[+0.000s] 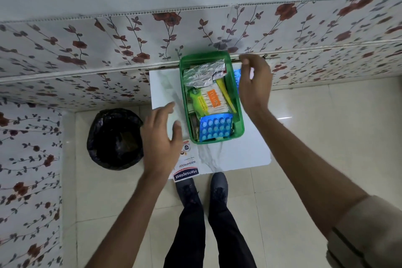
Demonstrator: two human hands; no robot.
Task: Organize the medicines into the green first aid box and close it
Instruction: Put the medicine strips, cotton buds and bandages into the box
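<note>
Medicines are seen packed in the green first aid box (238,115), which stands uncovered on the white tabletop (239,156) against the flowered wall panel (87,50). From the left: a bin lined with a black bag (115,139) is placed on the tiled floor beside the tabletop; the left hand (162,137) is held over the tabletop's left edge, fingers spread and loosely curved, nothing gripped; below it a Hansaplast box (186,174) is laid at the near edge of the tabletop, partly covered by the wrist. Inside the box, a crumpled foil strip (202,75) is placed at the far end; a pack of cotton swabs (212,100) is laid in the middle, with a yellow-green tube (226,93) beside it; a blue blister pack (215,127) is set at the near end. The right hand (254,85) is held over the box's right rim, fingers bent; a second blue blister pack (237,76) is seen just behind it, but whether it is gripped cannot be told.
</note>
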